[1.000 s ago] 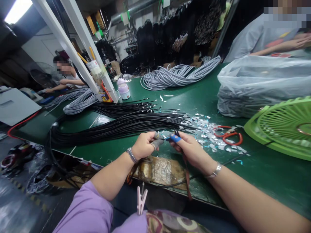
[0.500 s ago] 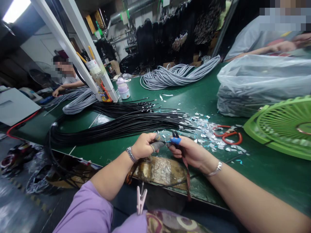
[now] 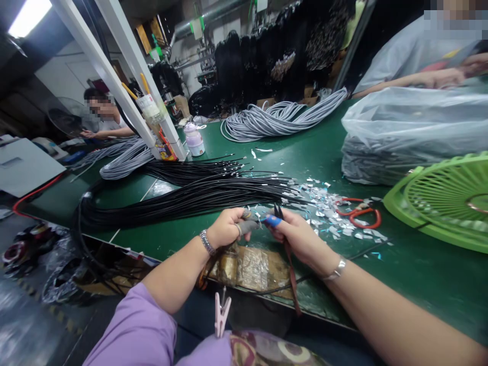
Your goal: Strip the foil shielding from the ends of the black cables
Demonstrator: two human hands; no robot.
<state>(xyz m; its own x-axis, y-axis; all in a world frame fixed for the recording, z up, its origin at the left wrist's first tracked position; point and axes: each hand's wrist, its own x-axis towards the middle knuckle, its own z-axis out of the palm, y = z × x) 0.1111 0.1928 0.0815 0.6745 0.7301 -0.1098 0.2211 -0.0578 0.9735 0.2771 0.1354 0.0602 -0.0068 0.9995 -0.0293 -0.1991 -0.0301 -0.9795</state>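
My left hand (image 3: 227, 227) is closed near the table's front edge, grey-taped fingertips pinching the end of a thin black cable. My right hand (image 3: 295, 234), with a blue finger cot on one fingertip, is closed on a small black snipping tool (image 3: 279, 212) whose tips meet that cable end. A brown strap (image 3: 290, 274) hangs down from my right hand. Just beyond my hands lies a long bundle of black cables (image 3: 183, 198) on the green table (image 3: 419, 264). Silvery foil scraps (image 3: 324, 208) are scattered to the right of the cable ends.
Red-handled scissors (image 3: 360, 214) lie among the scraps. A green fan grille (image 3: 446, 201) and a plastic bag of cables (image 3: 412, 132) fill the right side. Grey cable coils (image 3: 278, 119), a small bottle (image 3: 194, 139) and white posts (image 3: 133, 76) stand further back. Other people work at the far left and right.
My hands have stayed together at the cable end, with only slight shifts of the right hand and tool. The person at the far left moved an arm.
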